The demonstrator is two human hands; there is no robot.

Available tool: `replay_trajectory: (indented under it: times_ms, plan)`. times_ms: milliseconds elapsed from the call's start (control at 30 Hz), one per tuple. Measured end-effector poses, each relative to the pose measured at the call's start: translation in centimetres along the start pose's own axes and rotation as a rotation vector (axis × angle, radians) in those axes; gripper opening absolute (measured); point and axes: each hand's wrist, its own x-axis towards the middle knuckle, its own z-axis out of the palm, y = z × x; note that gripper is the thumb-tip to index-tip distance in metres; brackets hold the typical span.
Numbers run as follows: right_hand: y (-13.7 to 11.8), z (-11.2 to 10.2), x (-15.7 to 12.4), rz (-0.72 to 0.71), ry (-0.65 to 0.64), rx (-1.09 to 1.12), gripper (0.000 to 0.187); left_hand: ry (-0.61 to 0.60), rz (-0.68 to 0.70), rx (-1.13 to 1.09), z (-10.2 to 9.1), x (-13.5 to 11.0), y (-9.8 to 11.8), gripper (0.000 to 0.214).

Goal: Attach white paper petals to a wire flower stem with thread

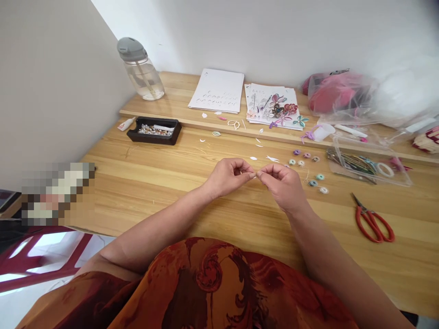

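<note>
Above the middle of the wooden table (164, 183), my left hand (228, 177) and my right hand (283, 183) meet fingertip to fingertip. Both are pinched closed, thumb against forefinger. Whatever sits between the tips is too small to make out. Just beyond the hands lie small white cut-out pieces (272, 159) and a white leaf-shaped piece (253, 158). To the right of my right hand are several small thread spools (320, 177) in green, purple and white. Red-handled scissors (372, 224) rest farther right, apart from both hands.
A black tray (174, 130) of beads stands left, near a water bottle (144, 75). Paper sheets (219, 87) and flower ornaments (283, 109) lie on the raised back ledge. At right are a clear plastic box (394, 173) of tools and a plastic bag (343, 96).
</note>
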Motion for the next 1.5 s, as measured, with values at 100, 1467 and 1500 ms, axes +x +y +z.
replay_trajectory:
  times_ms: [100,1467,1500]
  plan:
    - [-0.1,0.2,0.0,0.003,0.057,0.103,0.018,0.070,0.089,0.073,0.6,-0.3,0.0,0.016]
    - [-0.9,-0.6,0.0,0.345,-0.377,0.423,0.026,-0.061,0.114,-0.188,-0.2,0.5,-0.9,0.029]
    - [-0.9,-0.6,0.0,0.351,-0.378,0.423,0.026,-0.067,0.095,-0.198,-0.1,0.5,-0.9,0.030]
